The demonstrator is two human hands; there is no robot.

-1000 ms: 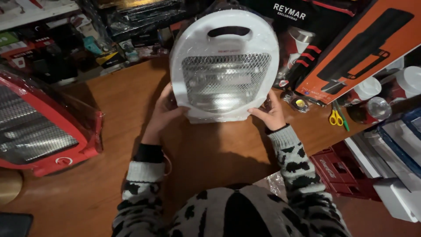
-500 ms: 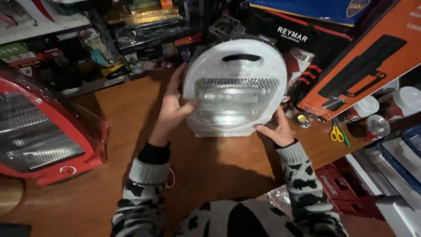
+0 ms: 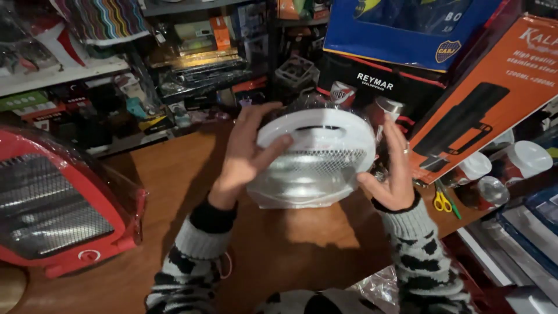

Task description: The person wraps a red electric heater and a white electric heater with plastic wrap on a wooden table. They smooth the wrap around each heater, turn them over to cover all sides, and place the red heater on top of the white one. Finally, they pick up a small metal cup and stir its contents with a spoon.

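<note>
Two hands grip a white round heater (image 3: 314,160) tilted above the wooden worktop (image 3: 174,174): left hand (image 3: 247,154) with fingers spread on its rim, right hand (image 3: 395,168) flat on its side. Left stands a red heater (image 3: 58,215); right, a black box (image 3: 378,81) under a blue package (image 3: 407,26), then a slanted orange box (image 3: 494,93).

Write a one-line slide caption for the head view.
Left hand and right hand grip a white round heater above a wooden table.
</note>
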